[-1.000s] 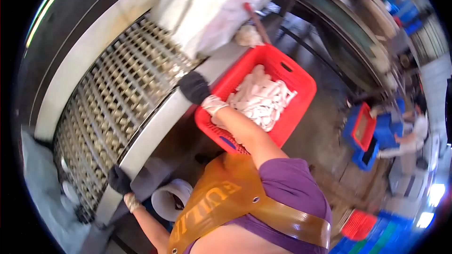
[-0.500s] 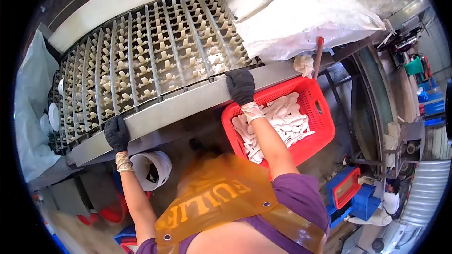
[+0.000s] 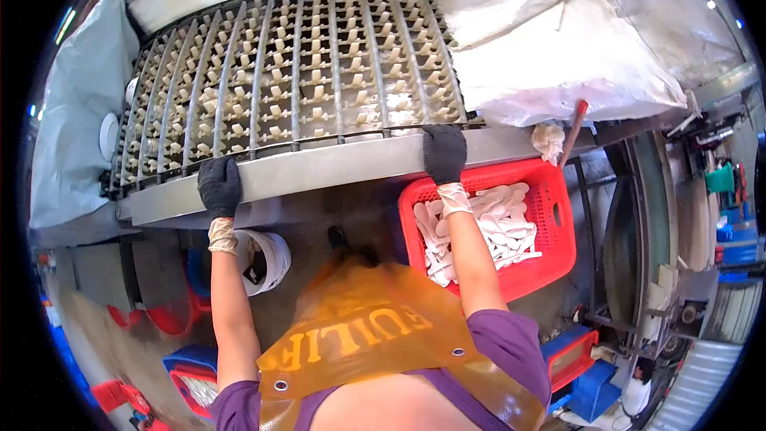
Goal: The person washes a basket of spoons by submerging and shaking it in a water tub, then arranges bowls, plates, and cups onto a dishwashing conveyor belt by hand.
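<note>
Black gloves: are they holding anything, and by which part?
No loose thing shows in the left hand or right hand. Both rest on the metal rail; whether they grip its edge cannot be told.

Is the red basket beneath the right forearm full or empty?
Partly full: white spoon-shaped pieces are heaped inside the red basket, but its slotted wall shows above them.

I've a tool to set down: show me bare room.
Free: narrow silver metal ledge between the black-gloved left hand and black-gloved right hand. Crowded: the pegged metal grid and red plastic basket, heaped with white pieces.
</note>
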